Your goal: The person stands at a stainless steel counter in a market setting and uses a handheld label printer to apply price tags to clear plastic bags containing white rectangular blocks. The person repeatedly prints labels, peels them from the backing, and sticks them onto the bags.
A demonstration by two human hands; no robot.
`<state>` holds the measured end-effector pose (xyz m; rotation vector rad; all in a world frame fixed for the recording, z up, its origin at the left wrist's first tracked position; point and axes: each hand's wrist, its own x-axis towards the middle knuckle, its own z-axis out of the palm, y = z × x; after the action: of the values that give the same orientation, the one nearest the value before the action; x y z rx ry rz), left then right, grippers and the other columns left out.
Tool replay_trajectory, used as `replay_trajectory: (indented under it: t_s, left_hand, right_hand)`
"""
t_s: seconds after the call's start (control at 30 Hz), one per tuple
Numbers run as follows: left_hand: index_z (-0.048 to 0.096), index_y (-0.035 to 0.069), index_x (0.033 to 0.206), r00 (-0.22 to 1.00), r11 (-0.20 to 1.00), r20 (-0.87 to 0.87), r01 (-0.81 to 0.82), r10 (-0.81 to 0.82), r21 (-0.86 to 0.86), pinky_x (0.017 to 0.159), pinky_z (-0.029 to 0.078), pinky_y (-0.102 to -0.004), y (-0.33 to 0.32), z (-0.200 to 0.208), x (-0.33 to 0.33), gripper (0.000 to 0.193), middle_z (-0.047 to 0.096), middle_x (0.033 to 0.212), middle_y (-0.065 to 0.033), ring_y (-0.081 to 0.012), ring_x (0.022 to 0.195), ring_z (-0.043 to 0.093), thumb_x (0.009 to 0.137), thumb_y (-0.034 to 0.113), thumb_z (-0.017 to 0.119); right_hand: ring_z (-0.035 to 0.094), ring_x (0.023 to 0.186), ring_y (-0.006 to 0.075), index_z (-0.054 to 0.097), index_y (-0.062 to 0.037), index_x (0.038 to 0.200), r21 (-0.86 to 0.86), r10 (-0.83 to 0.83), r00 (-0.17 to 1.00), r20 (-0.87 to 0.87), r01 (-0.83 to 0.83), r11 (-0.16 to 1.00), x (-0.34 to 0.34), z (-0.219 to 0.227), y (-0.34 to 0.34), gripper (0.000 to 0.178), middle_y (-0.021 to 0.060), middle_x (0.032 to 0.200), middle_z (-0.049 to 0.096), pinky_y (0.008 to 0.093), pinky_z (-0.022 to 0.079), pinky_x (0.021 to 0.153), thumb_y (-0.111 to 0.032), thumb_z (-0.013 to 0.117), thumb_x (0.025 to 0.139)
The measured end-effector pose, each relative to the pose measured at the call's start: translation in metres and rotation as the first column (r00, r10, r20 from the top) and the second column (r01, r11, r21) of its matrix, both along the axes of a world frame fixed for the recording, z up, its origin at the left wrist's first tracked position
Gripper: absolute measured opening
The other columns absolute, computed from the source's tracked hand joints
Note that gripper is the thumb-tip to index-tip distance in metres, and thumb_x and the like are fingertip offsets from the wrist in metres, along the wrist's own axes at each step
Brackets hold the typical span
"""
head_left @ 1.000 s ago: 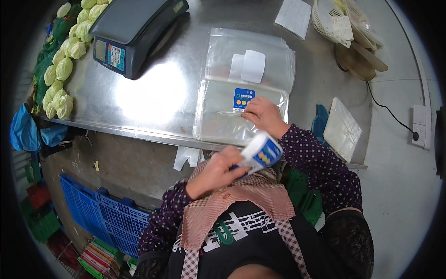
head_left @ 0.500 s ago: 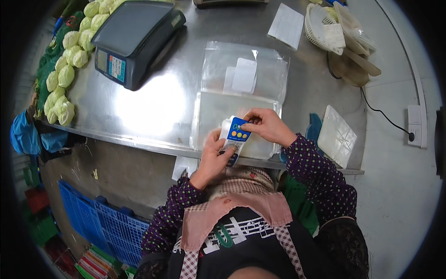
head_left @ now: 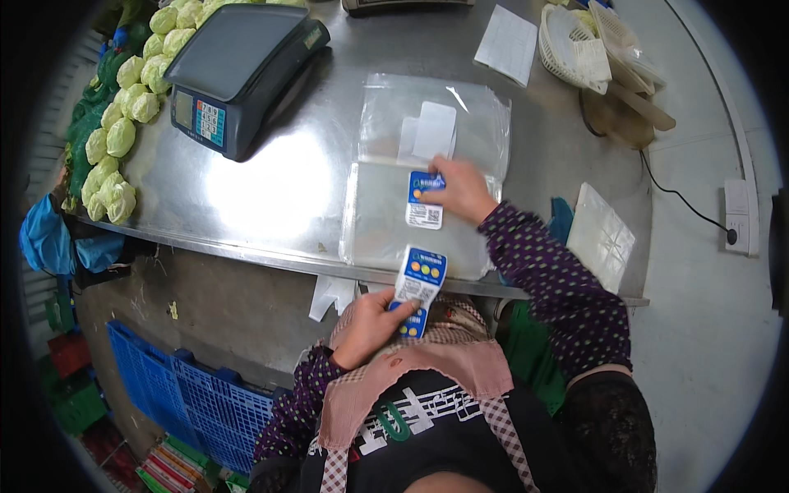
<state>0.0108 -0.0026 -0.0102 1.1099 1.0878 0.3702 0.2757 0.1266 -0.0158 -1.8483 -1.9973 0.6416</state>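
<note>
My left hand (head_left: pixel 370 326) pinches a strip of labels (head_left: pixel 421 278) in front of the apron, just off the table's near edge. The strip's labels are blue at the top with yellow dots and white below. My right hand (head_left: pixel 463 191) is over the clear plastic bags (head_left: pixel 374 222), its fingers closed on the upper right corner of a single label (head_left: pixel 424 209). That label hangs over or rests on the nearer bag; I cannot tell which. White paper slips (head_left: pixel 436 131) lie at the far bag.
A dark scale (head_left: pixel 238 62) stands at the left on the metal table (head_left: pixel 164 193), beside a row of cabbages (head_left: pixel 121 137). White baskets (head_left: pixel 567 49) and a paper sheet (head_left: pixel 507 45) are at the far right. A white plastic pack (head_left: pixel 600 238) lies right of my forearm.
My hands have come apart. The right one has moved forward over the bags with one label, off the strip. The left has drawn back toward my body with the strip.
</note>
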Motion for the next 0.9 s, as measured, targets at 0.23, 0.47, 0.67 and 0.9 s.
replay_trajectory:
  t_s: [0.23, 0.47, 0.67, 0.9]
  left_hand:
    - [0.068, 0.001, 0.108, 0.983, 0.964, 0.155, 0.057, -0.099, 0.259, 0.073, 0.051, -0.0307, 0.020, 0.018, -0.005, 0.023, 0.068, 0.092, -0.0112, -0.0158, 0.081, 0.064, 0.090, 0.015, 0.070]
    - [0.070, 0.001, 0.104, 0.935, 0.790, -0.007, 0.303, -0.354, 0.534, 0.077, 0.050, -0.0376, 0.055, 0.019, 0.024, 0.024, 0.067, 0.092, -0.0142, -0.0265, 0.083, 0.063, 0.083, 0.010, 0.073]
    - [0.069, 0.002, 0.104, 0.926, 0.817, 0.062, 0.294, -0.371, 0.495, 0.085, 0.050, -0.0380, 0.038, 0.016, 0.025, 0.023, 0.065, 0.098, -0.0161, -0.0324, 0.095, 0.063, 0.083, 0.009, 0.073]
    - [0.067, -0.001, 0.103, 0.991, 0.842, -0.064, 0.136, -0.121, 0.521, 0.087, 0.048, -0.0393, 0.067, -0.015, 0.036, 0.020, 0.065, 0.101, -0.0174, -0.0323, 0.096, 0.062, 0.086, 0.010, 0.067]
  right_hand:
    - [0.061, 0.091, 0.0292, 0.063, -0.0127, 0.096, 0.230, 0.122, 0.986, 0.116, -0.146, 0.962, -0.009, -0.011, -0.041, 0.039, 0.0032, 0.093, 0.058, 0.0422, 0.050, 0.079, -0.036, 0.080, 0.070]
    - [0.058, 0.088, 0.0283, 0.064, -0.0110, 0.078, 0.217, 0.206, 0.978, 0.030, -0.207, 0.954, -0.012, -0.014, -0.046, 0.018, 0.0046, 0.086, 0.059, 0.0430, 0.047, 0.075, -0.025, 0.075, 0.076]
    - [0.060, 0.083, 0.0309, 0.065, -0.0082, 0.082, 0.094, 0.165, 0.977, -0.136, -0.153, 0.984, -0.009, -0.016, -0.043, 0.018, 0.0088, 0.081, 0.060, 0.0415, 0.048, 0.072, -0.025, 0.072, 0.081]
    - [0.058, 0.067, 0.0155, 0.064, -0.0023, 0.090, 0.096, -0.185, 0.940, -0.286, 0.220, 0.971, 0.036, 0.034, 0.032, 0.019, 0.0092, 0.075, 0.063, 0.0316, 0.048, 0.064, -0.022, 0.066, 0.092]
